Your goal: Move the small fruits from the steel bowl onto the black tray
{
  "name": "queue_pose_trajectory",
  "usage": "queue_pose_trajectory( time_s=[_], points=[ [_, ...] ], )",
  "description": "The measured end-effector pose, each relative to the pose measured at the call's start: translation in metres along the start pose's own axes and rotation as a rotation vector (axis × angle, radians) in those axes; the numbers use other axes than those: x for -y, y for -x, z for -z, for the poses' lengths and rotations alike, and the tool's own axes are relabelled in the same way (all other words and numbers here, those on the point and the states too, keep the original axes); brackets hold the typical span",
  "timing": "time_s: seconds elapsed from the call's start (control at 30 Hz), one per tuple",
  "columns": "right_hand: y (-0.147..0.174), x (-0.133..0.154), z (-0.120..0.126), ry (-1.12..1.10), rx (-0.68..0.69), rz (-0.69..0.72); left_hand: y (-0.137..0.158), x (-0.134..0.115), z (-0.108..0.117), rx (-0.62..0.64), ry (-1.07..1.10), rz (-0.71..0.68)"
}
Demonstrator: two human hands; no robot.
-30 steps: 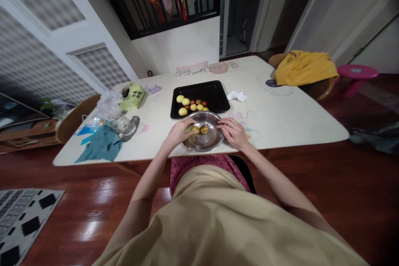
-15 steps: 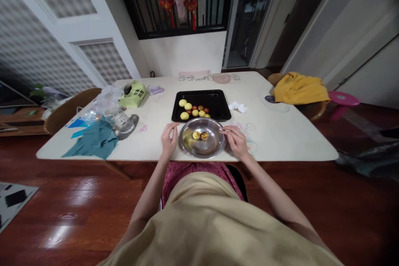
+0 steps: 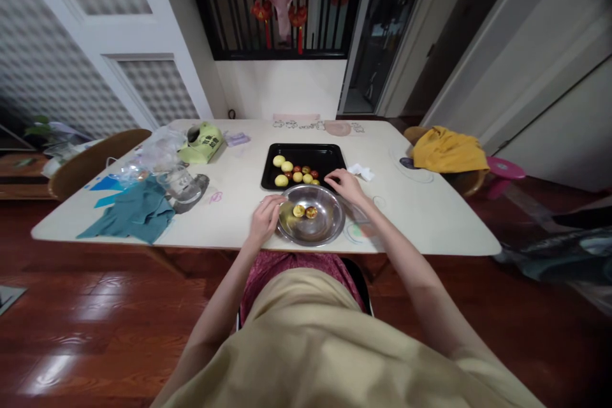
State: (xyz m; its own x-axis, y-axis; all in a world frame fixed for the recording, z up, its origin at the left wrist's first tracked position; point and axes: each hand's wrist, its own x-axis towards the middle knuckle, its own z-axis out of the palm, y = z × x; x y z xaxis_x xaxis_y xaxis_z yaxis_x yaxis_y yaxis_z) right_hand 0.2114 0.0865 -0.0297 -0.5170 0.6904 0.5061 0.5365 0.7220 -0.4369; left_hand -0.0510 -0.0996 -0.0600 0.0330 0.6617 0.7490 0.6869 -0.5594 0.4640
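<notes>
A shiny metal bowl (image 3: 322,234) stands near the table's front edge. Two yellow-brown cut fruit pieces (image 3: 299,211) lie inside it. My left hand (image 3: 265,220) is at the bowl's left rim, its fingers curled and thumb close to them, appearing to grip the edge. Just behind the bowl is a black baking tray (image 3: 325,156), holding several round yellow fruits (image 3: 281,180) and small red fruits (image 3: 306,170) on its left and front side. My right hand (image 3: 348,186) reaches over the tray's front right corner, fingers stretched out and holding nothing visible.
On the left are a teal cloth (image 3: 136,211), a clear glass jar (image 3: 180,185), plastic bags (image 3: 155,150) and a green package (image 3: 201,143). A crumpled white tissue (image 3: 361,172) lies right of the tray. Yellow fabric (image 3: 449,150) hangs over a chair at the right.
My right hand has left the bowl's right rim and moved forward to the tray's front right corner. My left hand has come in to the bowl's left rim. The view has shifted slightly.
</notes>
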Motion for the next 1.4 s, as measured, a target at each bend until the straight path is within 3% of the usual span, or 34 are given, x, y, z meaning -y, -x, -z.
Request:
queue_pose_trajectory(
  time_s=[0.27, 0.6, 0.87, 1.07, 1.23, 1.4],
  points=[
    [-0.039, 0.012, -0.024, 0.090, 0.262, -0.256, 0.001, 0.000, 0.000, 0.035, -0.021, 0.041],
    [-0.049, -0.012, -0.024, 0.048, 0.361, -0.244, 0.001, -0.001, 0.002, 0.059, -0.008, 0.050],
    [-0.042, -0.023, -0.017, 0.029, 0.308, -0.204, 0.001, -0.001, 0.002, 0.064, -0.021, 0.050],
    [-0.026, -0.019, -0.004, -0.020, 0.162, -0.135, 0.001, -0.003, 0.003, 0.061, -0.023, 0.043],
    [0.007, 0.006, 0.022, -0.169, -0.024, -0.006, 0.001, -0.003, 0.002, 0.062, -0.014, 0.039],
    [0.045, 0.045, 0.034, -0.130, 0.067, 0.064, 0.001, -0.001, 0.002, 0.061, -0.010, 0.040]
  ],
)
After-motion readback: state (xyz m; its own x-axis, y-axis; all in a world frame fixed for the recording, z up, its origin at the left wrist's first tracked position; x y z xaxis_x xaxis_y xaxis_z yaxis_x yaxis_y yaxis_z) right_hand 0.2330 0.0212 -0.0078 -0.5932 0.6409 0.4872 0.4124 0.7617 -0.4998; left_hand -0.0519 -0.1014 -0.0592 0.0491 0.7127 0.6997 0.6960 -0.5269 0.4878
